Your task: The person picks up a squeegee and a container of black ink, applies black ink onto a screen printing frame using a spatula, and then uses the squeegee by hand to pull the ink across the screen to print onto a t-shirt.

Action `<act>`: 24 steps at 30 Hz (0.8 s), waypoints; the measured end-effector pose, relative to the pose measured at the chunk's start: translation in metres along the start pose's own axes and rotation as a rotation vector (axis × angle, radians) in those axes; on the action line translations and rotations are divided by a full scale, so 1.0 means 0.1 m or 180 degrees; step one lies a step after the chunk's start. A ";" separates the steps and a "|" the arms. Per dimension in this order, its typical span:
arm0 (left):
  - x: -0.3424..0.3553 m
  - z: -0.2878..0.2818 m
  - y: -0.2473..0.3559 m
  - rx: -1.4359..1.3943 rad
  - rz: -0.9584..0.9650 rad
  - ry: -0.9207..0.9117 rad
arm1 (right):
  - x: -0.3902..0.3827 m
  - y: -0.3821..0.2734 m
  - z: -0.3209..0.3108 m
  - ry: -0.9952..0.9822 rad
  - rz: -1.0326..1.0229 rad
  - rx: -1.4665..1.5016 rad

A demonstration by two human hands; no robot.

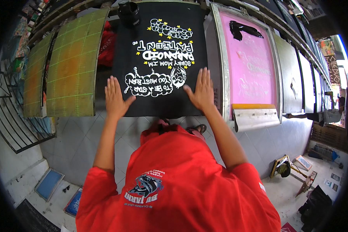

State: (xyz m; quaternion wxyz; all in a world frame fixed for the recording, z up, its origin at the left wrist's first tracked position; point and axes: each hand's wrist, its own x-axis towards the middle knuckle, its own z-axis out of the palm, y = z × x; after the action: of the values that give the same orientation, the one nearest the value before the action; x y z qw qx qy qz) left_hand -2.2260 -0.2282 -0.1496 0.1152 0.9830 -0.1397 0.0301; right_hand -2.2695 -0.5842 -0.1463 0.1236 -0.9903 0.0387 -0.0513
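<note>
A black T-shirt (166, 106) lies flat on a board in front of me, printed with white lettering, cloud shapes and small yellow stars. My left hand (116, 98) rests at its left edge, fingers stretched forward and thumb pointing inward. At the right edge lies my right hand (201, 92), its fingers also straight and flat with the thumb toward the print. Neither hand holds anything. A dark cup (129, 14) stands at the shirt's far left corner.
Right of the shirt is a pink-meshed printing screen (255, 73) with black ink (243, 31) at its far end and a squeegee (256, 118) across its near end. Worn yellow-brown boards (73, 65) stand left. Grey floor tiles (77, 135) lie below. A small stand (288, 168) is at right.
</note>
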 end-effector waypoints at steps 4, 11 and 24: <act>0.09 0.03 0.15 0.0338 -0.0206 0.0045 | 0.04 -0.02 0.04 -0.0064 -0.0036 -0.0471; -0.81 0.02 0.40 0.0158 -0.0012 -0.0237 | -0.89 -0.15 -0.30 -0.0854 -0.0673 -0.0248; -0.88 -0.31 2.21 -0.2123 0.0476 -0.1209 | -1.14 0.87 -2.05 -0.0880 0.0076 0.2758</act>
State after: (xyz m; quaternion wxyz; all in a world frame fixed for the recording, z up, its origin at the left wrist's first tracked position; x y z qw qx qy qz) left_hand -2.3734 -0.4034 -0.0795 0.3980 0.8668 -0.2319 -0.1911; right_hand -2.4112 -0.7070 0.0189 0.5311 -0.8443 0.0082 0.0713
